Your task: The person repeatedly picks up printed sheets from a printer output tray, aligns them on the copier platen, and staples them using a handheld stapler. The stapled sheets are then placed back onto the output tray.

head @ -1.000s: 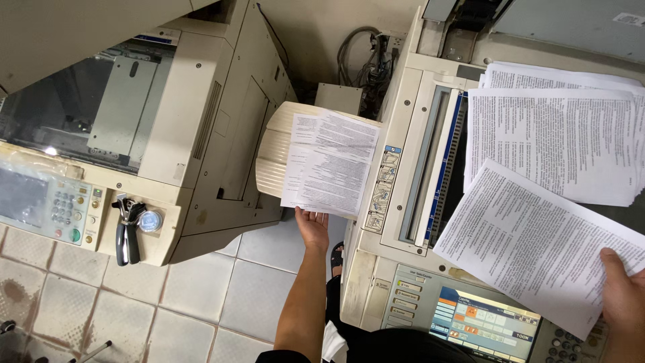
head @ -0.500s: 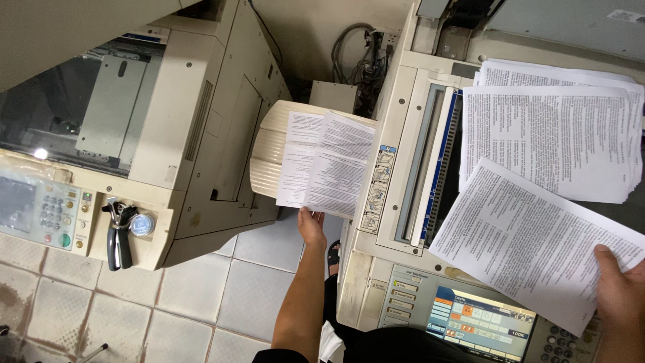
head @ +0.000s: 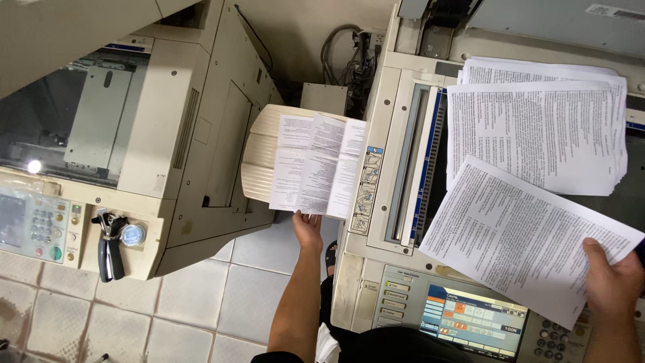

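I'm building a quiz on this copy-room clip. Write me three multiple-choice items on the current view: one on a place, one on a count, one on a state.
1. Where does the stack of printed pages lie?
A. on the right copier
B. on the floor tiles
C. on the left copier's keypad

2. How many copiers are in view?
A. one
B. two
C. three

3. What state is the sheet in the left hand?
A. rolled into a tube
B. bent along its length, held at its lower edge
C. crumpled into a ball

Answers:
1. A, the stack rests on top of the right copier, above the sheet that the right hand holds.
2. B, the left copier stands across a tiled gap from the right one.
3. B, the sheet bows in the middle while fingers pinch its bottom edge.
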